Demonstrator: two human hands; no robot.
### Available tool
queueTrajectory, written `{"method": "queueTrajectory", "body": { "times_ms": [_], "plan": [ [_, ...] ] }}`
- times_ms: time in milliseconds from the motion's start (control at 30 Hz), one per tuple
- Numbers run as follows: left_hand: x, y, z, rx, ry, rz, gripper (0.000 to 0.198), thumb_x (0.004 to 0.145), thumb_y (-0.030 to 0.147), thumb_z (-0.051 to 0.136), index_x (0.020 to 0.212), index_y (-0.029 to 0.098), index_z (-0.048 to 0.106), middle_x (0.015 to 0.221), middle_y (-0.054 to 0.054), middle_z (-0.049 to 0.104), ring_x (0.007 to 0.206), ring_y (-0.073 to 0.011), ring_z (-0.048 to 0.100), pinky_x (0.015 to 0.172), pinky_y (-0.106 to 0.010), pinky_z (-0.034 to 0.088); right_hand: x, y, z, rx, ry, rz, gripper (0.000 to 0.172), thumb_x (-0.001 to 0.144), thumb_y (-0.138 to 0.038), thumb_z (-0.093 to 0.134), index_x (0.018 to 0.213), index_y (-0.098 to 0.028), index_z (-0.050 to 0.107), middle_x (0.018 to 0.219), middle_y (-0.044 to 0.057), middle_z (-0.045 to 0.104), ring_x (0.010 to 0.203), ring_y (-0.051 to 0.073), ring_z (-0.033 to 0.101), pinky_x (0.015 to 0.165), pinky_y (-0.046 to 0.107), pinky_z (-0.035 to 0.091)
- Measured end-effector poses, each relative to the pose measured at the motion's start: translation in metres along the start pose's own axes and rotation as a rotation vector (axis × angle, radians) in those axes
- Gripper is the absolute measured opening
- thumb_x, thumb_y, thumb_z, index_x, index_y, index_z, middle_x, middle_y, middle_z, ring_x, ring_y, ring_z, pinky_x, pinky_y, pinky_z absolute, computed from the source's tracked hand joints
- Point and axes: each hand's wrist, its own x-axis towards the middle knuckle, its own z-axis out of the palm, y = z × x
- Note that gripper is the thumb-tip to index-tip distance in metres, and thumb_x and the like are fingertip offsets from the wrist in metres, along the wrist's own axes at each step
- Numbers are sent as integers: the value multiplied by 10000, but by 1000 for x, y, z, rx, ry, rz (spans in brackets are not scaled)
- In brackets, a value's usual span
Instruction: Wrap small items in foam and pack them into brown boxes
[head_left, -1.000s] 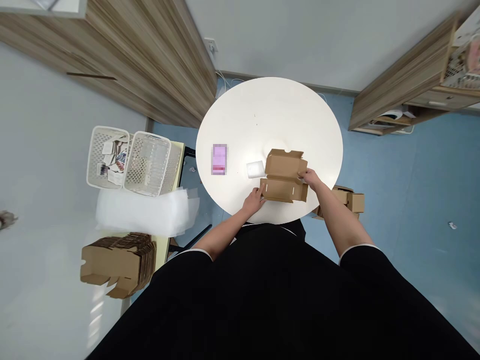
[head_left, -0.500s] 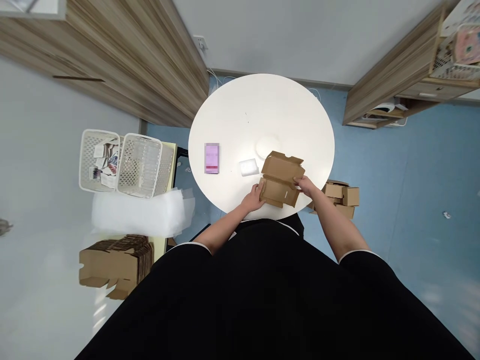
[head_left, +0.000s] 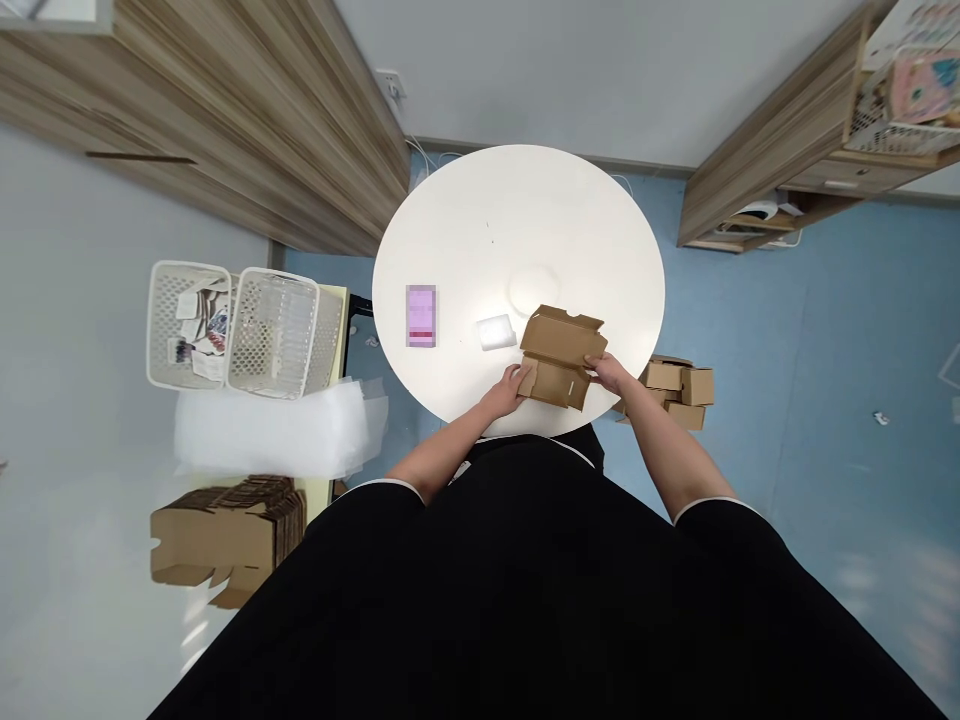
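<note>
An unfolded brown cardboard box [head_left: 561, 340] lies at the near side of the round white table [head_left: 517, 210], its lid panel spread away from me. My left hand [head_left: 510, 388] grips its left side flap, thumb and fingers closed on the card. At the opposite end, my right hand [head_left: 609, 374] pinches the right side flap near the fold. Just left of the box lies a small white, translucent packet [head_left: 496, 332]. Farther left on the tabletop is a pinkish-purple rectangular item [head_left: 421, 316], its surface blurred out.
Left of the table stand two white plastic baskets [head_left: 274, 272], a roll of white wrapping [head_left: 262, 430] and a stack of flattened cartons [head_left: 217, 535]. Several folded boxes [head_left: 679, 390] sit low to the right. Wooden cabinets [head_left: 247, 110] flank the table.
The box's near panel and side flaps have folded up slightly between my hands. Both hands keep their hold at the two ends. The whole view has shifted a little.
</note>
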Motion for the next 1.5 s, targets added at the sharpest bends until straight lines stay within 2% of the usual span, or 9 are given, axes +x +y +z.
{"method": "queueTrajectory", "body": {
  "times_ms": [200,367,500,667,767,933,1100,1333,1500],
  "plan": [
    [-1,10,-7,145,-58,-67,576,974,254,577,1530,259,426,1584,-143,282,1018,-235,710,911,-411,592,0,10,8,0,-3,-97,202,826,-215,763,1017,-213,699,1165,97,759,1100,265,696,981,446,593],
    [1,22,-7,255,-57,-124,546,967,258,547,1492,180,421,1435,-165,427,977,-254,706,824,-396,591,-6,24,17,-174,102,-195,197,855,-348,722,982,-199,697,1161,115,755,1110,296,683,1010,454,547],
    [1,30,-10,361,-70,-85,471,980,258,516,1432,136,460,1345,-172,489,1022,-286,689,806,-397,582,-12,31,17,-306,137,-237,328,918,-514,587,1000,-205,657,1059,111,740,998,279,681,807,384,581],
    [1,43,-13,410,-71,-98,417,972,198,491,1381,112,496,1306,-185,504,1029,-282,680,799,-382,578,-16,34,14,-392,40,-238,285,804,-356,630,1051,-213,626,1004,88,695,769,220,624,564,303,514],
    [2,49,-12,426,-80,-122,443,950,157,494,1390,101,495,1299,-198,501,1028,-287,676,802,-391,575,-12,38,18,-536,72,-342,417,731,-274,655,1143,-229,612,1108,88,671,783,216,620,656,342,555],
    [5,55,-10,476,-127,-162,504,917,110,501,1421,83,495,1302,-228,497,1044,-309,665,808,-406,566,2,54,34,-738,300,-451,418,691,-186,583,1108,-199,572,1062,117,608,1028,302,586,916,441,548],
    [4,61,-16,468,-160,-198,540,918,115,491,1457,77,478,1293,-232,505,1012,-309,667,775,-411,559,8,69,46,-754,382,-432,414,716,-162,537,1124,-217,498,1110,126,538,988,306,556,909,509,551],
    [-5,58,-55,416,-227,-98,672,937,502,592,1559,336,400,1433,-146,501,1119,-338,640,869,-447,541,9,73,49,-731,387,-449,396,738,-160,527,1123,-234,473,1143,120,501,1000,303,552,910,515,555],
    [26,31,-108,399,84,-209,516,1036,469,446,1506,259,479,1465,-142,524,1289,-320,552,1032,-439,480,7,71,50,-757,366,-405,411,746,-169,518,1153,-221,488,1190,127,489,1078,307,551,947,493,550]
  ]
}}
